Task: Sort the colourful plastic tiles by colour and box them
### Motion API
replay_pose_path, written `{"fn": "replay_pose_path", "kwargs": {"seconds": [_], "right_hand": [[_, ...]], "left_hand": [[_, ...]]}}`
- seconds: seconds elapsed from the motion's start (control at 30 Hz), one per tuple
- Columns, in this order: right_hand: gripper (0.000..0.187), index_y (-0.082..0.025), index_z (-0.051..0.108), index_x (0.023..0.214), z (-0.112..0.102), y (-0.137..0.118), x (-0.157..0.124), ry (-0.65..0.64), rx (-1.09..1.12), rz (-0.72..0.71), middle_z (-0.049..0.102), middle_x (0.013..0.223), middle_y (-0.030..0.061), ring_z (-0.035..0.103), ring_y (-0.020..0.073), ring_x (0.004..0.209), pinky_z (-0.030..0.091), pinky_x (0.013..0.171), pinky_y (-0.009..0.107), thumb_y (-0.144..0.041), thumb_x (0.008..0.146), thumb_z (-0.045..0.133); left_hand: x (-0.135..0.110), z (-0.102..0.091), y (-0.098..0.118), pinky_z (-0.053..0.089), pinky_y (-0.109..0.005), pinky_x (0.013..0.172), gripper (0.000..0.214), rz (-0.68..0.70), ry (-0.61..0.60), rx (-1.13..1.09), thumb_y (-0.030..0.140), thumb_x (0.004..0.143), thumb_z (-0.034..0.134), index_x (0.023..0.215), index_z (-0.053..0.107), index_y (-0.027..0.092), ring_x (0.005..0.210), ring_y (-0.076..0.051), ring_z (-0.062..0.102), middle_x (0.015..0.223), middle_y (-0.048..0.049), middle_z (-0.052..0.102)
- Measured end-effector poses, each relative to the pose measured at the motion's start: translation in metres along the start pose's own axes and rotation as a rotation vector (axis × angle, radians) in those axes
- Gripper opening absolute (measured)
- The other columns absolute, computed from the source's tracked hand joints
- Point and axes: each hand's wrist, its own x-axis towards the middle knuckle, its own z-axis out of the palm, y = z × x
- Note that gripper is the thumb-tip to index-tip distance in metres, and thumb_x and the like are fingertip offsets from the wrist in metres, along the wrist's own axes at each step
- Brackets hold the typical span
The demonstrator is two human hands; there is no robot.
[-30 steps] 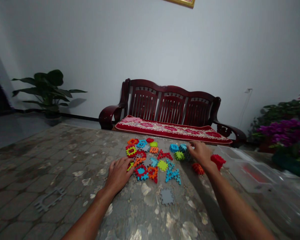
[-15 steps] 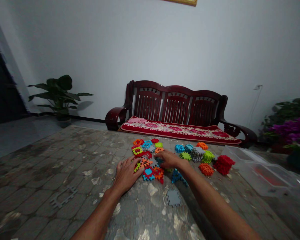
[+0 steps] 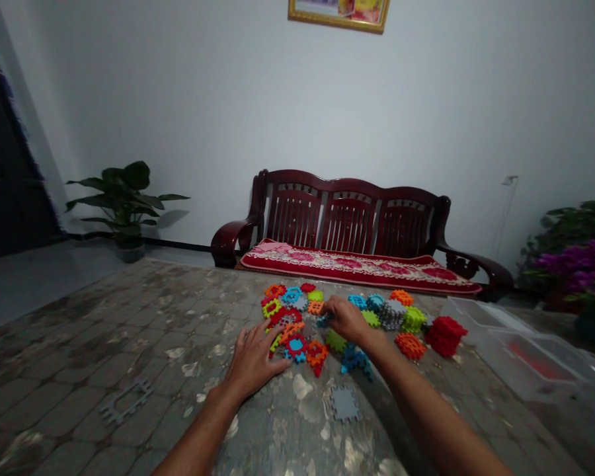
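Colourful toothed interlocking tiles lie loosely grouped in the middle of the table. My left hand [image 3: 256,356] rests at their left edge with its fingers spread, the tips by a lime-green tile and an orange tile [image 3: 291,330]. Just right of its thumb lies a red tile with a blue centre [image 3: 296,346]. My right hand [image 3: 347,318] is closed at the group's right side, its fingertips pinched on a small blue tile [image 3: 322,322] that they partly cover. Near its wrist are a green tile [image 3: 336,341] and blue spiky pieces [image 3: 356,360].
Stacked tiles stand on the right, including a grey stack [image 3: 393,315] and a red stack [image 3: 446,336]. A grey square tile [image 3: 344,404] and a grey frame piece [image 3: 125,401] lie nearer me. Clear plastic boxes [image 3: 520,360] sit far right; a wooden bench [image 3: 350,218] stands behind the table.
My view has tilted up slightly. The right hand has drawn a little to the right, away from the grouped tiles, with the blue tile at its fingertips. The left hand stays at the left edge.
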Motion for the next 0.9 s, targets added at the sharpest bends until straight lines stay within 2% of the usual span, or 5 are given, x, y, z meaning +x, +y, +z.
{"fn": "replay_pose_path", "kwargs": {"seconds": [0.13,0.27,0.53,0.7,0.9], "right_hand": [[0.044,-0.021,0.069,0.102,0.007,0.017,-0.034,0.073,0.168,-0.007,0.069,0.107,0.0051,0.063,0.0212,0.104,0.046,0.091,0.031,0.000,0.067,0.054],[0.049,-0.023,0.069,0.101,0.020,0.028,-0.060,0.197,0.256,0.214,0.073,0.105,0.0039,0.065,0.0225,0.102,0.050,0.092,0.035,-0.001,0.064,0.045],[0.040,-0.022,0.067,0.121,0.023,0.001,-0.052,0.151,0.106,0.265,0.069,0.124,0.0092,0.058,0.0281,0.121,0.042,0.104,0.038,-0.028,0.083,0.059],[0.055,-0.017,0.062,0.132,0.010,-0.015,-0.042,-0.014,-0.034,0.291,0.066,0.131,0.0140,0.055,0.0319,0.124,0.040,0.105,0.040,-0.037,0.081,0.067],[0.053,-0.019,0.064,0.130,0.012,-0.016,-0.042,-0.054,-0.027,0.303,0.068,0.127,0.0131,0.058,0.0300,0.119,0.042,0.101,0.038,-0.037,0.081,0.068]], "left_hand": [[0.000,0.002,-0.001,0.020,-0.057,0.119,0.062,0.001,0.014,-0.001,0.045,0.080,0.070,0.140,0.057,0.032,0.143,-0.031,0.042,0.153,-0.0121,0.050],[0.000,0.004,0.000,0.020,-0.056,0.120,0.060,0.001,0.025,0.025,0.046,0.083,0.065,0.141,0.056,0.031,0.144,-0.031,0.041,0.154,-0.0119,0.049],[0.013,-0.005,0.009,0.026,-0.061,0.117,0.051,-0.055,-0.064,-0.005,0.047,0.087,0.057,0.135,0.061,0.028,0.142,-0.034,0.044,0.151,-0.0139,0.052],[0.035,-0.001,-0.009,0.043,-0.043,0.111,0.045,-0.114,0.197,-0.336,0.036,0.096,0.032,0.117,0.068,0.019,0.123,-0.023,0.060,0.125,-0.0120,0.069],[0.042,0.004,-0.027,0.048,-0.040,0.105,0.044,-0.214,0.355,-0.470,0.038,0.089,0.039,0.113,0.069,0.016,0.116,-0.024,0.064,0.119,-0.0120,0.071]]}}
